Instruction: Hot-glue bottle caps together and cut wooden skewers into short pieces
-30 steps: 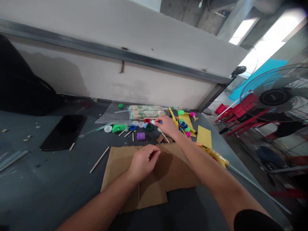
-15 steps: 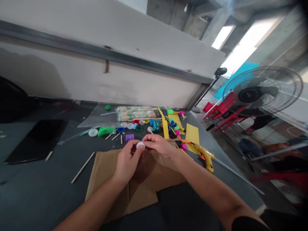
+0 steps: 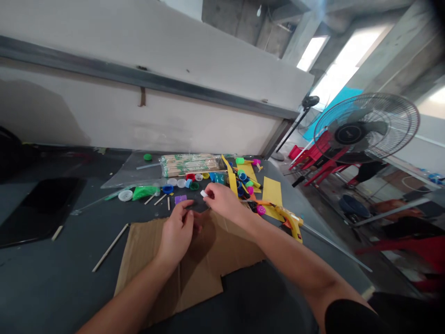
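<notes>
A white bottle cap is pinched between the thumb and fingers of my right hand, held over the far edge of a cardboard piece. My left hand hovers above the cardboard, fingers loosely bent and apart, with nothing visible in it. Just beyond its fingertips lies a purple cap. Farther back are a blue cap, a large white cap and a green packet. Short wooden sticks lie among them.
Bundled wooden sticks in plastic lie near the wall. On the right are a yellow glue gun, yellow sheets and several bright small parts. A black phone-like slab and a long stick lie left. A fan stands beyond the table.
My right hand has moved the white cap away from my left hand, up toward the loose caps. My left hand has let go of it. The view has shifted slightly.
</notes>
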The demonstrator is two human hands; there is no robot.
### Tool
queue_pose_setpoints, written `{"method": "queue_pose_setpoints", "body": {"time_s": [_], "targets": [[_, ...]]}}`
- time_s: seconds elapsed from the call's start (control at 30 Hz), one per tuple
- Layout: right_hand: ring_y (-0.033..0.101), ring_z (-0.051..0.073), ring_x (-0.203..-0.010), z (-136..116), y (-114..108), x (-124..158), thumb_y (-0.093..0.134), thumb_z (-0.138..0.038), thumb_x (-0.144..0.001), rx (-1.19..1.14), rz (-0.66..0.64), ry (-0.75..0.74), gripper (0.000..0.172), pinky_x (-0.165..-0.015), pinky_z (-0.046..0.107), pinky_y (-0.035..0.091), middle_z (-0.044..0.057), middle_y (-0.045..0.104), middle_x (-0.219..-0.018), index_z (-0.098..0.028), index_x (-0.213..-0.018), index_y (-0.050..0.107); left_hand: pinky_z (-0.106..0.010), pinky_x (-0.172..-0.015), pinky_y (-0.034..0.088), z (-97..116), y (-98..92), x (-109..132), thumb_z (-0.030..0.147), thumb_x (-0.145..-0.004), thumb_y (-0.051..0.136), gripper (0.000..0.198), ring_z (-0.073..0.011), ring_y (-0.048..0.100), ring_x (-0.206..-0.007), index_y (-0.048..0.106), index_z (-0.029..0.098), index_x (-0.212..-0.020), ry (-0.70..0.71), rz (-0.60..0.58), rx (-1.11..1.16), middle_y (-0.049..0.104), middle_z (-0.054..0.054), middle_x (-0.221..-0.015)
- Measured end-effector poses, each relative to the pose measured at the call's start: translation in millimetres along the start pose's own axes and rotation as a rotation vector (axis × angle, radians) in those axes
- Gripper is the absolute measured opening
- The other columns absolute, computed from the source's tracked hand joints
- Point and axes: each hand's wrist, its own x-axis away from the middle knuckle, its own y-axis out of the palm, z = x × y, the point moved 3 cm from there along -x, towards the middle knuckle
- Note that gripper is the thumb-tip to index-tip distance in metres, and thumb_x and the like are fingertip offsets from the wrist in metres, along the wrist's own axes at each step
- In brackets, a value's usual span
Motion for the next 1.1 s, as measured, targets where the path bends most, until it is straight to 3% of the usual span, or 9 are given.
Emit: {"method": "queue_pose_setpoints", "body": {"time_s": [0.1, 0.23, 0.37, 0.47, 0.57, 0.63, 0.8, 0.97, 1.1], "targets": [[0.059, 0.022, -0.088, 0.7, 10.6, -9.3, 0.053, -0.015, -0.085, 0.268, -0.016, -0.094, 0.011, -0.075, 0.032, 0.043, 0.010, 0.063, -0.096, -0.016, -0.092, 0.061, -0.026, -0.049, 0.048, 2.1, 1.5, 0.0, 0.031, -0.088, 0.043, 0.026, -0.0140, 0.061, -0.050, 0.052, 0.021, -0.109, 0.034, -0.064, -0.104, 0.068, -0.003, -0.083], [0.059, 0.023, -0.100, 3.1, 11.9, -11.6, 0.049, -0.011, -0.086, 0.252, -0.036, -0.133, 0.025, -0.083, 0.031, 0.043, 0.012, 0.064, -0.108, -0.016, -0.106, 0.063, -0.025, -0.049, 0.047, 4.7, 1.7, 1.1, 0.030, -0.087, 0.043, 0.024, -0.0141, 0.061, -0.050, 0.052, 0.022, -0.108, 0.058, -0.081, -0.150, 0.066, 0.000, -0.078], [0.062, 0.019, -0.099, 24.4, -28.4, 0.2, 0.048, -0.014, -0.088, 0.110, 0.079, -0.089, 0.027, -0.087, 0.028, 0.044, 0.008, 0.068, -0.109, -0.019, -0.109, 0.064, -0.025, -0.049, 0.047, 6.3, 2.1, 2.2, 0.030, -0.088, 0.042, 0.024, -0.0133, 0.060, -0.049, 0.052, 0.021, -0.108, 0.049, -0.084, -0.154, 0.065, 0.000, -0.075], [0.065, 0.017, -0.087, 62.3, -73.5, 13.0, 0.048, -0.019, -0.087, 0.155, 0.176, 0.144, 0.024, -0.077, 0.026, 0.045, 0.004, 0.071, -0.098, -0.022, -0.103, 0.067, -0.024, -0.050, 0.047, 6.1, 2.4, 2.5, 0.030, -0.088, 0.042, 0.024, -0.0126, 0.060, -0.051, 0.052, 0.021, -0.108, 0.057, -0.099, -0.143, 0.064, 0.001, -0.075], [0.064, 0.020, -0.084, 97.7, -99.7, 24.1, 0.053, -0.017, -0.082, 0.357, 0.078, 0.308, 0.022, -0.071, 0.027, 0.043, 0.005, 0.072, -0.091, -0.022, -0.095, 0.069, -0.024, -0.049, 0.048, 4.3, 2.7, 2.4, 0.030, -0.088, 0.043, 0.024, -0.0125, 0.060, -0.052, 0.052, 0.021, -0.108, 0.061, -0.110, -0.118, 0.063, 0.001, -0.077], [0.064, 0.022, -0.084, 110.8, -102.3, 29.1, 0.057, -0.013, -0.076, 0.386, 0.032, 0.315, 0.022, -0.069, 0.027, 0.041, 0.007, 0.072, -0.091, -0.021, -0.091, 0.070, -0.024, -0.049, 0.048, 3.2, 3.0, 2.2, 0.030, -0.087, 0.043, 0.024, -0.0123, 0.060, -0.052, 0.052, 0.021, -0.108, 0.062, -0.110, -0.127, 0.063, 0.001, -0.077], [0.063, 0.021, -0.085, 117.9, -82.6, 32.8, 0.059, -0.008, -0.069, 0.334, -0.018, 0.273, 0.030, -0.067, 0.025, 0.039, 0.006, 0.071, -0.094, -0.023, -0.094, 0.069, -0.024, -0.049, 0.048, 3.7, 4.9, 2.9, 0.029, -0.088, 0.042, 0.023, -0.0118, 0.060, -0.052, 0.054, 0.020, -0.106, 0.084, -0.111, -0.165, 0.064, 0.000, -0.077], [0.063, 0.020, -0.080, 121.7, -83.6, 33.6, 0.056, -0.010, -0.072, 0.214, 0.051, 0.284, 0.018, -0.068, 0.026, 0.042, 0.005, 0.070, -0.083, -0.019, -0.082, 0.067, -0.023, -0.050, 0.048, 5.7, 4.6, 5.5, 0.029, -0.089, 0.041, 0.022, -0.0109, 0.060, -0.053, 0.056, 0.020, -0.102, 0.147, -0.114, -0.191, 0.064, 0.000, -0.077], [0.064, 0.015, -0.068, 104.2, -93.7, 41.3, 0.049, -0.017, -0.080, 0.033, 0.112, 0.305, 0.022, -0.062, 0.025, 0.048, 0.005, 0.070, -0.082, -0.016, -0.096, 0.064, -0.023, -0.051, 0.049, 5.9, 4.1, 6.3, 0.028, -0.090, 0.040, 0.021, -0.0111, 0.061, -0.053, 0.057, 0.020, -0.100, 0.178, -0.133, -0.204, 0.065, 0.000, -0.077]]}}
